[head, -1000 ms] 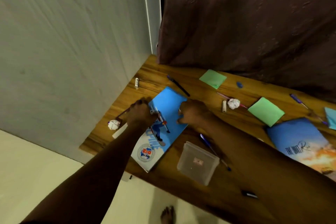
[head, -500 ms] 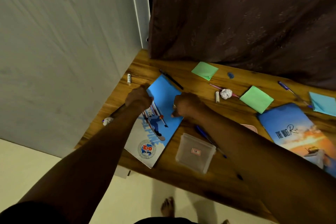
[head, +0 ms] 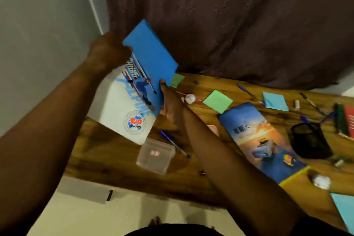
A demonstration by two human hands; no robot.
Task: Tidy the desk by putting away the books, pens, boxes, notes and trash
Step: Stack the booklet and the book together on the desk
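Observation:
A blue and white exercise book point(head: 145, 74) with a skier on its cover is lifted off the wooden desk point(head: 107, 151) and tilted. My left hand point(head: 109, 51) grips its left edge and my right hand point(head: 168, 105) holds its right edge. A second blue book point(head: 262, 140) with a sunset cover lies flat to the right. Green notes point(head: 217, 101), a blue note point(head: 275, 101), a crumpled paper ball point(head: 190, 98) and several pens, one of them point(head: 174, 143) near my right arm, lie scattered on the desk.
A clear plastic box point(head: 155, 156) sits near the desk's front edge. A black mesh pen cup point(head: 310, 141) stands at the right, with a red and green book point(head: 346, 119) beyond it. Another paper ball point(head: 320, 181) lies at the front right. A dark curtain point(head: 229, 21) hangs behind.
Both hands have lifted the skier book off the desk and tilted it up toward the curtain. The view has swung right, showing more of the desk.

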